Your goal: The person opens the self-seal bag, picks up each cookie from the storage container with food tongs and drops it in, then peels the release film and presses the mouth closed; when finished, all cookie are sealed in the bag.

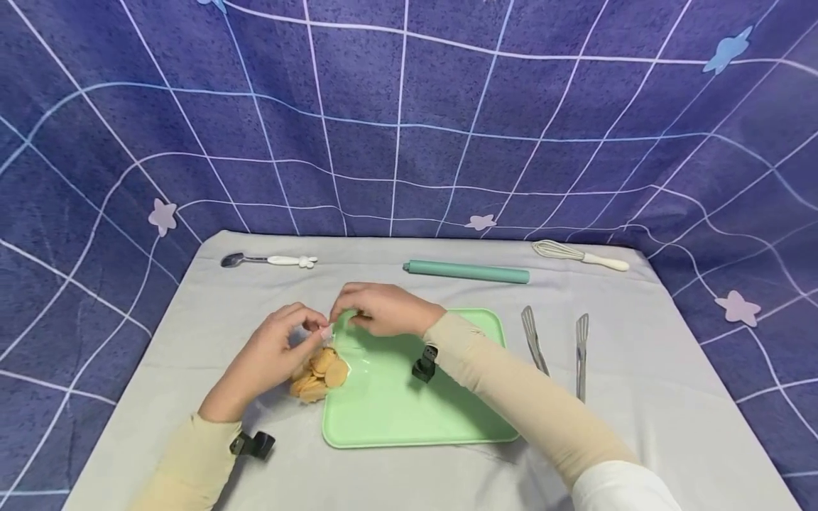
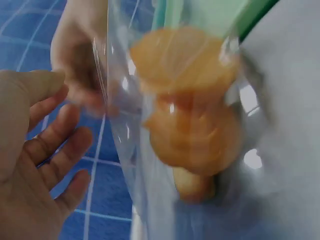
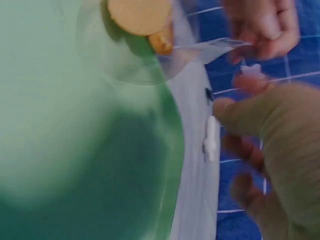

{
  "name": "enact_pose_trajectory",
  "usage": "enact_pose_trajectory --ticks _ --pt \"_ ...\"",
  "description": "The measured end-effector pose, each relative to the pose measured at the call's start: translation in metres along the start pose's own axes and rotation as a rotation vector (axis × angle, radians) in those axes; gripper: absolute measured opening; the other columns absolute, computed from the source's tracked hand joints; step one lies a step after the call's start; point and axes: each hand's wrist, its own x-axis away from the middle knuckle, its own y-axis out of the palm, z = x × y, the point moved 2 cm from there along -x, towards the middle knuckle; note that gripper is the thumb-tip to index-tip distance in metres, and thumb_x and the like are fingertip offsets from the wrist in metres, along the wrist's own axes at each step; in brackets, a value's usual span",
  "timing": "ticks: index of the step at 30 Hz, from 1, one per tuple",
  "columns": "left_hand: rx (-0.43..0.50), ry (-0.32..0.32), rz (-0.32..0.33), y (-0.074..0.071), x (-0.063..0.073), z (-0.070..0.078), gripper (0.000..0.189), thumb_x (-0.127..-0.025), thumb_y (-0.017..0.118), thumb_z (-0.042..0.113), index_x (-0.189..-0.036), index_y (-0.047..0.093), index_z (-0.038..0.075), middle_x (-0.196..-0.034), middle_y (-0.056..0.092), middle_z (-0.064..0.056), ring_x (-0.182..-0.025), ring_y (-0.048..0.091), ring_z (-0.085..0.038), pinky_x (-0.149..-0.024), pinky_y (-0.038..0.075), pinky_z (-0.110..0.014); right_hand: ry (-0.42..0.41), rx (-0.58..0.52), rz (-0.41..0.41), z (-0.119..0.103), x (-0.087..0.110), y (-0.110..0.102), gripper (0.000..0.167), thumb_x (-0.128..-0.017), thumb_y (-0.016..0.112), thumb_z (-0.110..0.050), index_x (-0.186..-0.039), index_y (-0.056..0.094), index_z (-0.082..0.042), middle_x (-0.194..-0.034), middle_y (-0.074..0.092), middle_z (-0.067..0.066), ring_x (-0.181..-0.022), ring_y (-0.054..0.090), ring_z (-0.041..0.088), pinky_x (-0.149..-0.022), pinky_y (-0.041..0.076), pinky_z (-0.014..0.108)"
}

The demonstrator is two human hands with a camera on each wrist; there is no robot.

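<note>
A clear plastic bag point(image 2: 122, 150) of round golden biscuits point(image 1: 324, 370) lies over the left edge of a green tray point(image 1: 415, 419). In the head view my left hand point(image 1: 277, 355) is above the biscuits, thumb and forefinger together at a pale bit of the bag. The right wrist view shows the bag drawn out to a point at those left fingers point(image 3: 272, 32). My right hand point(image 1: 386, 310) hovers over the tray's back left corner, its bent fingers close to the left fingertips. A gap shows between its thumb and fingers, with nothing in it.
Along the table's back lie a spoon point(image 1: 271, 260) with a white handle, a green rod point(image 1: 469, 272) and a whisk point(image 1: 581, 255). Two slotted metal utensils, one on the left point(image 1: 534, 339) and one on the right point(image 1: 581, 355), lie right of the tray. A blue patterned curtain point(image 1: 364, 142) hangs behind.
</note>
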Motion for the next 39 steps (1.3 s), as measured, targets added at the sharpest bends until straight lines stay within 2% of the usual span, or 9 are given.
enact_pose_trajectory --ticks 4,6,12,18,21,25,29,34,39 --pt "-0.144 0.145 0.013 0.006 0.019 0.027 0.014 -0.088 0.079 0.017 -0.088 0.068 0.025 -0.079 0.051 0.020 -0.078 0.052 -0.006 -0.082 0.042 -0.035 -0.151 -0.154 -0.067 -0.002 -0.011 0.003 0.038 -0.090 0.061 0.015 -0.114 0.074 -0.012 -0.123 0.061 -0.002 -0.114 0.056 0.006 -0.100 0.043 0.016" --pt "-0.229 0.169 -0.016 0.011 0.029 0.038 0.015 -0.085 0.082 0.023 -0.081 0.067 0.027 -0.075 0.048 0.022 -0.073 0.051 -0.003 -0.086 0.041 -0.038 -0.174 -0.160 -0.082 -0.003 -0.013 0.002 0.038 -0.091 0.061 0.014 -0.112 0.076 -0.014 -0.123 0.061 -0.003 -0.116 0.053 0.002 -0.103 0.039 0.016" --pt "-0.449 0.124 -0.112 0.027 0.045 0.051 0.015 -0.078 0.089 0.029 -0.079 0.074 0.024 -0.078 0.057 0.015 -0.076 0.059 -0.010 -0.090 0.042 -0.042 -0.101 -0.121 -0.110 -0.003 -0.017 0.002 0.021 -0.093 0.074 -0.005 -0.104 0.079 -0.021 -0.115 0.063 -0.010 -0.110 0.054 -0.001 -0.099 0.041 0.015" --pt "-0.534 0.133 -0.053 0.037 0.044 0.048 0.022 -0.070 0.093 0.024 -0.076 0.073 0.020 -0.076 0.057 0.009 -0.074 0.057 -0.018 -0.096 0.040 -0.048 -0.095 -0.205 -0.114 0.002 -0.017 0.012 0.010 -0.093 0.076 -0.009 -0.099 0.080 -0.016 -0.109 0.065 -0.010 -0.105 0.057 0.000 -0.097 0.043 0.016" --pt "-0.546 0.148 -0.019 0.039 0.043 0.048 0.020 -0.071 0.091 0.018 -0.073 0.071 0.019 -0.074 0.055 0.008 -0.071 0.054 -0.019 -0.098 0.039 -0.051 -0.099 -0.250 -0.084 0.004 -0.017 0.015 0.009 -0.093 0.075 -0.007 -0.097 0.079 -0.014 -0.106 0.066 -0.009 -0.104 0.058 0.000 -0.097 0.045 0.017" --pt "-0.508 0.118 -0.002 0.036 0.042 0.047 0.020 -0.074 0.079 0.011 -0.069 0.063 0.021 -0.069 0.049 0.012 -0.067 0.050 -0.014 -0.101 0.038 -0.052 -0.078 -0.284 -0.051 0.007 -0.016 0.018 0.008 -0.093 0.075 -0.008 -0.098 0.079 -0.013 -0.107 0.067 -0.007 -0.104 0.058 0.000 -0.095 0.046 0.018" --pt "-0.403 0.059 0.042 0.015 0.042 0.047 0.019 -0.074 0.074 0.013 -0.072 0.060 0.027 -0.069 0.042 0.019 -0.065 0.044 -0.006 -0.101 0.036 -0.050 -0.035 -0.349 -0.004 0.009 -0.011 0.015 0.008 -0.095 0.073 -0.007 -0.100 0.078 -0.011 -0.115 0.066 0.000 -0.109 0.058 0.003 -0.095 0.049 0.022" --pt "-0.197 0.055 0.204 -0.030 0.035 0.051 0.020 -0.076 0.075 0.010 -0.080 0.066 0.028 -0.071 0.048 0.017 -0.070 0.047 -0.005 -0.098 0.036 -0.039 0.009 -0.479 0.152 0.010 -0.001 -0.007 0.010 -0.094 0.073 -0.008 -0.103 0.078 -0.009 -0.121 0.067 0.009 -0.107 0.060 0.010 -0.081 0.055 0.034" --pt "-0.033 0.039 0.389 -0.066 0.022 0.060 0.021 -0.078 0.075 -0.002 -0.080 0.069 0.018 -0.071 0.053 0.009 -0.078 0.048 -0.010 -0.084 0.035 -0.024 0.009 -0.532 0.393 0.004 0.015 -0.049 0.008 -0.094 0.074 -0.008 -0.102 0.078 -0.008 -0.114 0.070 0.001 -0.106 0.062 0.015 -0.073 0.052 0.036"
